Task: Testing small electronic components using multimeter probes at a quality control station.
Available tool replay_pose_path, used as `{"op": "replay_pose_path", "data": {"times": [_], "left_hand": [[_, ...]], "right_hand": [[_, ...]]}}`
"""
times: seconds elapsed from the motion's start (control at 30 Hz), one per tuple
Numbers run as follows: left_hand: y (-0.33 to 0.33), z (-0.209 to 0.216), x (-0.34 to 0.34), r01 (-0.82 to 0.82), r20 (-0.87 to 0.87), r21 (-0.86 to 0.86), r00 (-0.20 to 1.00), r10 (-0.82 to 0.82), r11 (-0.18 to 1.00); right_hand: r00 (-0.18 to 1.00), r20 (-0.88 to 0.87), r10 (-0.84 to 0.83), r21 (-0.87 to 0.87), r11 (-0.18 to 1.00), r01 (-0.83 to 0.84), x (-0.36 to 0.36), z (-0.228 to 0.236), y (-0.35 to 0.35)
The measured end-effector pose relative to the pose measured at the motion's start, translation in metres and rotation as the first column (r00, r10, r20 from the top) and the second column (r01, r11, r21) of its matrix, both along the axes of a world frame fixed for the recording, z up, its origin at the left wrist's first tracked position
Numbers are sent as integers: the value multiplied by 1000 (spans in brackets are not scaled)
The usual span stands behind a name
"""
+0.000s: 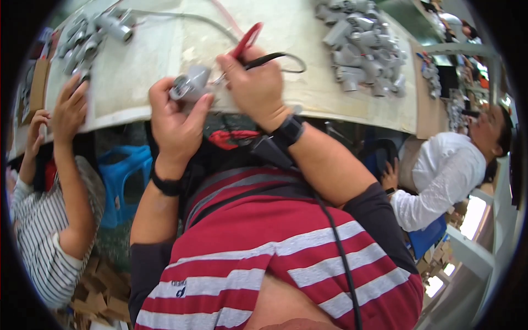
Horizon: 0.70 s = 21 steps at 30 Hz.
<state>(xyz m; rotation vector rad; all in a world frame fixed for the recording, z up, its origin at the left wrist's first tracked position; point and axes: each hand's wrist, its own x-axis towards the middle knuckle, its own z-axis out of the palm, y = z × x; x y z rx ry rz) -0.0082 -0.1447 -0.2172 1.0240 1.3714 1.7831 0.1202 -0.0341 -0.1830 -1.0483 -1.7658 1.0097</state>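
- The grey part (pixel 193 82), a short tube with an open end, sits in the left hand (pixel 179 118), over the near side of the bench (pixel 137 60); take it as the landmark for everything here.
- The left fingers grasp it, thumb on its right side and the others on its left. That looks like a sound hold: firm enough to stop it rolling, with the mouth uncovered.
- The right hand (pixel 258 82), just to the right of the grey part, has its fingers closed around a hand tool (pixel 250 41) with red and black handles.
- The tool's tip points toward the grey part; blur hides whether they touch. Small, slow wrist moves should serve better than pushing.
- Turning the grey part to meet the tip would probably be easier than bending the right wrist.
- Mind the left thumb, close to the tip on the grey part's right; a slip could nick it.
- The pile of similar parts (pixel 363 47) is well to the right of the grey part, so elbow room looks fair.
- The cable (pixel 187 15) lies beyond the grey part; the tool's handles should swing clear of it.
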Motion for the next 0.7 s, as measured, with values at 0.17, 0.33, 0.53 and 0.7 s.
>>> {"op": "replay_pose_path", "data": {"times": [0.17, 0.33, 0.53, 0.7], "left_hand": [[-6, -44, -23, -61, 51, -76, 997, 65, 995], [-3, -14, -21, -52, -160, -29, 986, 47, 998], [-7, -14, -12, -44, -143, -27, 989, 39, 999], [-7, -12, -13, -60, -125, -23, 991, 57, 998]], "right_hand": [[968, -237, 87, -68, 992, -105, -22, -35, 6], [982, -181, 57, 114, 993, -36, -13, -16, 3], [966, -244, 87, 150, 987, -51, -8, -9, 1], [971, -225, 75, 149, 988, -42, -10, -6, 1]]}}
